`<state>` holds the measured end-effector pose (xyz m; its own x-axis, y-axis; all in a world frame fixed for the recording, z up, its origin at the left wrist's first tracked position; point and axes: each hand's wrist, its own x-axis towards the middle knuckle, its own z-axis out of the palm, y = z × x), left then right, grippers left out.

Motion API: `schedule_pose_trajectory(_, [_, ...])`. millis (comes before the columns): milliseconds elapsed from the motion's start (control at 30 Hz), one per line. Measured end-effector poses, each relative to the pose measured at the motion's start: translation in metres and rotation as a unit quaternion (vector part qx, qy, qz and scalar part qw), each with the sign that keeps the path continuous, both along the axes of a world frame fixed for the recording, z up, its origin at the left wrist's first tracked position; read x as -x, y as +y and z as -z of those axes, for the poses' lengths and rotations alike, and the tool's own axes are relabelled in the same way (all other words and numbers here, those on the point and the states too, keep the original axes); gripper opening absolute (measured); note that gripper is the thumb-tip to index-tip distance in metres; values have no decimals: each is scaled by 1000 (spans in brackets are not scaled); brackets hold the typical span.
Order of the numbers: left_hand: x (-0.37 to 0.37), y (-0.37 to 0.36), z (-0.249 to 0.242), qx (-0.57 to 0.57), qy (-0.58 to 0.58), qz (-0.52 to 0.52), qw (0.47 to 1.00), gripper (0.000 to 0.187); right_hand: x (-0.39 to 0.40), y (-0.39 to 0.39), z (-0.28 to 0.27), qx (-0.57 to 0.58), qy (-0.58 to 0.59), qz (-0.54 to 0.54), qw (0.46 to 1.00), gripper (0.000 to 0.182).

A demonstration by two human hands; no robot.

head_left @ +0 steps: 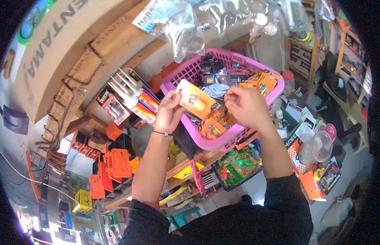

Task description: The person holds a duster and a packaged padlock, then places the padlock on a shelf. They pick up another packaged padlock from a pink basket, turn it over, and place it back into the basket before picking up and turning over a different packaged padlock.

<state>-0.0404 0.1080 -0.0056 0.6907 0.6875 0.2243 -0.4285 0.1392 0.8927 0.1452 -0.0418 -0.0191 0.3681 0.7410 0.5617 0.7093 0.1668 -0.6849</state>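
My left hand (169, 109), with a thin band at the wrist, is closed on the edge of an orange and white card packet (197, 99) with a small picture on its front. The packet is tilted over a pink plastic basket (206, 143). My right hand (248, 107) hovers just right of the packet, its fingers curled together; what they hold, if anything, is hidden. Below both hands lie several orange carded packets (213, 128), one with a brass-coloured piece. More packs in red and black (239, 73) fill the back of the basket.
Clear plastic bags (177, 28) hang above the basket. White tubes with blue and red labels (143, 104) stand to its left, near orange cases (117, 163). A tray of green packets (241, 165) sits below. At right is a clear plastic jar (316, 147).
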Motion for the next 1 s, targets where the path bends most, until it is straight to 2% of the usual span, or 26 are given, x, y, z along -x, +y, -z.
schedule_pose_trajectory(33, [5,-10,-6,24,-33,51,998,30,-1,1,3,-12,-8,-3,1000,13])
schedule_pose_trajectory(67, [13,-14,-10,0,-58,79,995,35,-1,0,3,-19,-15,9,1000,13])
schedule_pose_trajectory(133, [34,-31,-15,-8,-65,20,998,29,0,0,1,-13,-6,9,1000,14])
schedule_pose_trajectory(200, [64,-59,-19,-15,-46,-39,998,14,-1,1,1,-2,-10,22,1000,16])
schedule_pose_trajectory(267, [99,-89,-11,-64,-14,-63,996,12,1,1,0,15,-12,29,999,18])
schedule_pose_trajectory(333, [137,-117,19,-109,35,-167,979,12,4,1,0,-18,2,57,998,18])
schedule_pose_trajectory(400, [176,-144,56,-55,65,-189,978,13,3,7,10,-37,13,47,998,16])
schedule_pose_trajectory(467, [226,-164,121,61,40,-167,983,15,7,7,16,-212,-7,172,962,15])
schedule_pose_trajectory(500, [255,-176,169,38,82,-205,975,18,10,2,20,-260,-15,207,943,16])
schedule_pose_trajectory(533, [277,-192,206,16,125,-242,962,22,27,-10,19,-308,-102,269,907,16])
schedule_pose_trajectory(567, [288,-220,209,36,156,-282,946,24,46,-26,21,-355,-187,323,857,16])
schedule_pose_trajectory(600, [297,-249,206,57,186,-321,927,27,59,-39,40,-324,-166,310,879,16])
schedule_pose_trajectory(633, [314,-270,211,214,99,-290,928,27,71,-49,65,-293,-146,294,898,17])
schedule_pose_trajectory(667, [335,-287,223,360,3,-248,899,26,86,-56,88,-273,-164,278,906,18])
schedule_pose_trajectory(700, [361,-301,262,397,-80,-236,883,25,101,-61,121,-190,-86,222,952,13])
schedule_pose_trajectory(733, [377,-310,295,427,-161,-222,862,25,105,-57,170,-119,196,54,972,20])
schedule_pose_trajectory(767, [380,-317,292,452,-155,-284,831,25,125,-66,171,37,331,23,943,31])
schedule_pose_trajectory(800, [383,-323,287,476,-146,-343,796,25,147,-68,165,195,450,-4,872,42])
schedule_pose_trajectory(833, [391,-323,301,446,-171,-302,825,31,156,-62,163,201,441,-10,875,42])
schedule_pose_trajectory(900, [373,-311,275,324,-67,-362,872,40,166,-47,154,281,546,-166,771,57])
schedule_pose_trajectory(933, [373,-297,277,403,-168,-293,850,61,169,-40,141,281,584,-209,732,56])
schedule_pose_trajectory(967, [367,-288,249,431,-172,-270,844,62,172,-32,125,280,623,-247,687,55])
schedule_pose_trajectory(1000, [366,-272,249,367,-151,-242,886,61,177,-20,114,297,617,-208,698,51])
